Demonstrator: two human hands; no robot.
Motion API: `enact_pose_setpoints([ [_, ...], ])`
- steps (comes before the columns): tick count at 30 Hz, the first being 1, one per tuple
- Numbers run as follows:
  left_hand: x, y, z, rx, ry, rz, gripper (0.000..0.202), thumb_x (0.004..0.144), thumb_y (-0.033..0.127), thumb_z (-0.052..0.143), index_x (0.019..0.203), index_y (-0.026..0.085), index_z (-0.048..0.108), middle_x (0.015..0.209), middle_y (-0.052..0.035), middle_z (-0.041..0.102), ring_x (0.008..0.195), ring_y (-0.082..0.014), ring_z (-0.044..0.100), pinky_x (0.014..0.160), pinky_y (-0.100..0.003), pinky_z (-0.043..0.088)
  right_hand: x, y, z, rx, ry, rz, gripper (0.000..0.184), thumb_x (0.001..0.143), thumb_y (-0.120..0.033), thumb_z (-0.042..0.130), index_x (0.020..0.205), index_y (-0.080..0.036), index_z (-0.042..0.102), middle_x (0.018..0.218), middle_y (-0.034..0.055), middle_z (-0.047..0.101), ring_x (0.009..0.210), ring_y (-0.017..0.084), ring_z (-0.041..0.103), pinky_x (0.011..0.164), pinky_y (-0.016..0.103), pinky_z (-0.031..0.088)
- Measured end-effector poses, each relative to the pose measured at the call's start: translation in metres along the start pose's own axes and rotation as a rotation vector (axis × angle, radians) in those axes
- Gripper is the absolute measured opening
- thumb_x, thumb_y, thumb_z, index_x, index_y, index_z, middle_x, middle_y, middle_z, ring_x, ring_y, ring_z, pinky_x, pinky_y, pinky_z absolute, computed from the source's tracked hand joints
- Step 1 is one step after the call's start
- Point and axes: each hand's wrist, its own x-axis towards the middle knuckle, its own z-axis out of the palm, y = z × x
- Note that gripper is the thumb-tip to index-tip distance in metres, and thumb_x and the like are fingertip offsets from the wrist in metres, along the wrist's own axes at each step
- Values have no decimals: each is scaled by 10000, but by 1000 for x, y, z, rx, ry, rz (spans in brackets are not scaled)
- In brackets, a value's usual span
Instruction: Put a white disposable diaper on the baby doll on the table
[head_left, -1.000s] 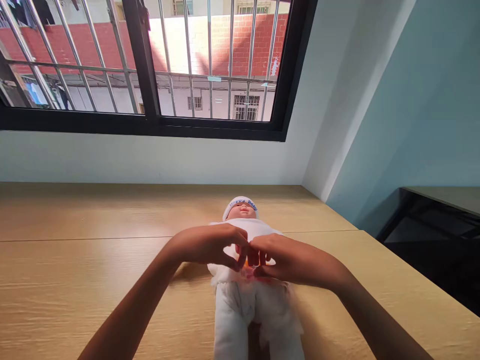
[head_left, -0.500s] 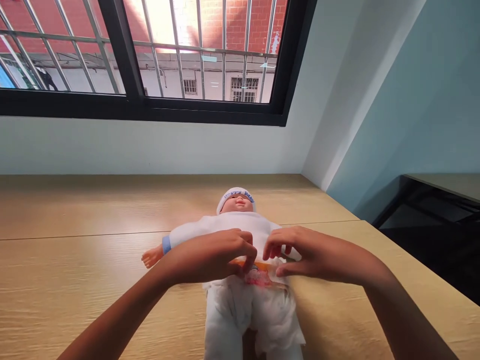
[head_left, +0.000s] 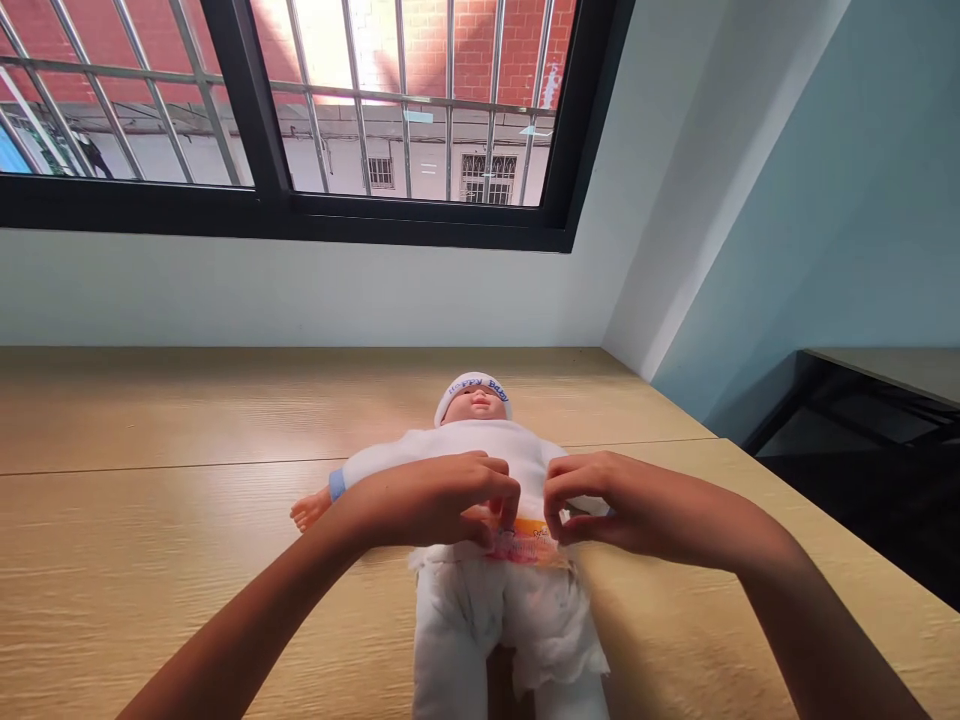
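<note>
A baby doll [head_left: 487, 445] in a white top and a white cap with blue lettering lies on its back, its head toward the window. Around its hips is a white diaper [head_left: 555, 610] with an orange and pink printed waistband. My left hand [head_left: 457, 497] is bent over the waistband, its curled fingertips gripping the diaper near the middle. On the other side, the thumb and fingers of my right hand [head_left: 607, 500] pinch the waistband's right end. The doll's right arm stretches out past my left wrist; its other arm is mostly hidden behind my right hand.
The doll lies on a light wooden table [head_left: 187, 540] with a seam across it. Beyond the table are a white wall and a black-framed window [head_left: 420, 225] with metal bars. A dark-framed desk [head_left: 892, 385] stands to the right.
My right hand has closed its spread fingers into a pinch at the waistband. My left hand has shifted slightly right and up. More of the orange band now shows between them.
</note>
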Motion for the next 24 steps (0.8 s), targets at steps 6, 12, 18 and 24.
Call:
enact_pose_setpoints([
  [6, 12, -14, 2, -109, -51, -37, 131, 757, 134, 664, 869, 189, 625, 870, 27, 555, 776, -108, 533, 663, -185, 391, 8, 1, 1, 68, 18, -91, 82, 883, -224, 588, 854, -212, 664, 1050, 7, 608, 937, 158, 573, 806, 259, 439],
  [12, 18, -21, 3, -179, -18, -23, 198, 716, 160, 708, 864, 200, 582, 803, 38, 545, 722, -111, 507, 632, -203, 389, 25, -5, 22, 21, 82, -103, 161, 864, -89, 509, 816, -200, 615, 1039, 9, 597, 959, 155, 563, 785, 255, 439],
  [18, -22, -20, -2, 48, 175, -166, 216, 745, 297, 729, 861, 200, 575, 877, 16, 585, 799, -146, 525, 648, -231, 355, 17, -4, 29, -199, 177, 120, 125, 881, -349, 559, 928, -236, 536, 993, 11, 583, 902, 201, 546, 750, 321, 436],
  [24, -52, -32, 12, -117, 130, -354, 318, 700, 486, 733, 871, 238, 629, 862, 29, 627, 779, -159, 561, 589, -232, 344, -6, 7, 5, -151, 146, 211, 255, 930, -503, 447, 1066, -299, 516, 1063, -4, 585, 923, 181, 565, 777, 290, 456],
])
